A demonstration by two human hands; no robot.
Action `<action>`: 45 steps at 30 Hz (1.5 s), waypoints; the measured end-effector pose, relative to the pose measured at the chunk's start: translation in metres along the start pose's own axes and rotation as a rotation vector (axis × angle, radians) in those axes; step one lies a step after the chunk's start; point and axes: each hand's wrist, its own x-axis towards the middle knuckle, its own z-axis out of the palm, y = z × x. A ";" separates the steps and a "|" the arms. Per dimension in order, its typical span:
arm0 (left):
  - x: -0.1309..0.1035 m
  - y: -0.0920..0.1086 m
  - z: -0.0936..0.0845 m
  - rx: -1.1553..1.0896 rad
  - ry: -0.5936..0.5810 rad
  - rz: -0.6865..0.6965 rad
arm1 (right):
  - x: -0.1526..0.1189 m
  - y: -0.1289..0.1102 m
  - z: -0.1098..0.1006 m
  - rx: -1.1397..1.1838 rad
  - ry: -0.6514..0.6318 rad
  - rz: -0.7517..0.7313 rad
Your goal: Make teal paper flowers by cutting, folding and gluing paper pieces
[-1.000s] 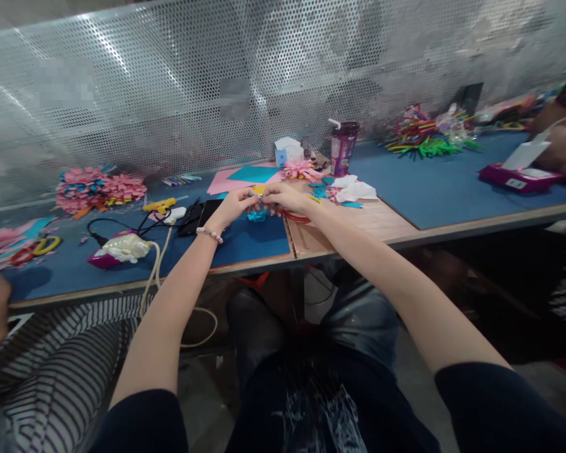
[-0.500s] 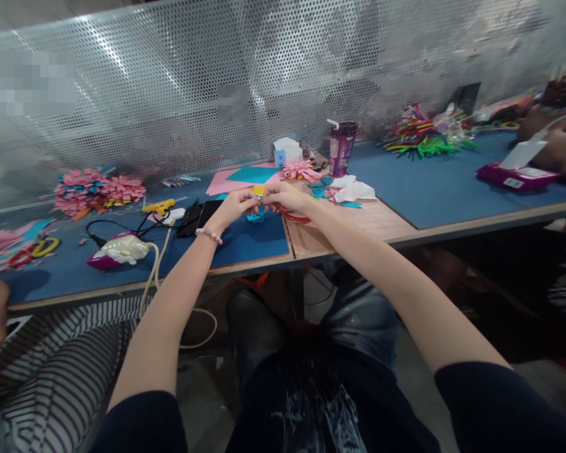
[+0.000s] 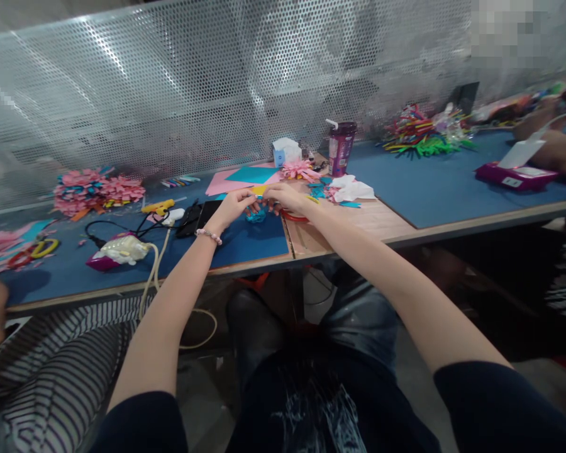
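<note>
My left hand [image 3: 236, 206] and my right hand [image 3: 283, 197] meet over the blue mat, fingers pinched round a small blue piece [image 3: 259, 197] between the fingertips. A crumpled blue paper bunch [image 3: 256, 217] lies just under my fingers. Behind the fingertips shows a yellow piece [image 3: 258, 189]. Red-handled scissors [image 3: 295, 217] are partly covered by my right hand. Pink and blue sheets [image 3: 251, 173] lie beyond the hands. A black phone [image 3: 208, 212] is beside my left wrist.
Left stand a pink paper pile [image 3: 87, 189], a yellow glue gun [image 3: 159, 206] and cords. A purple cup [image 3: 341, 149] and white tissue [image 3: 351, 189] are right of centre. Other people's arms show at both edges, near a purple box [image 3: 516, 177].
My fingers have shifted slightly around the small blue piece, and a bit more blue shows between them. The person's arm at the right edge has moved a little.
</note>
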 end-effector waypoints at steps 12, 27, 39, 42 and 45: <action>-0.001 0.002 0.000 0.040 -0.083 -0.028 | 0.007 0.006 -0.004 -0.095 0.075 -0.129; -0.008 0.010 0.002 0.019 -0.152 -0.072 | 0.005 0.003 -0.004 -0.124 0.058 -0.203; 0.000 0.000 -0.003 -0.104 -0.098 -0.077 | 0.009 0.007 -0.005 -0.068 0.054 -0.195; -0.001 0.000 -0.002 -0.127 -0.063 -0.077 | 0.006 0.004 -0.004 -0.045 0.068 -0.194; -0.001 0.001 -0.001 -0.130 -0.046 -0.070 | 0.005 0.002 -0.003 -0.029 0.071 -0.186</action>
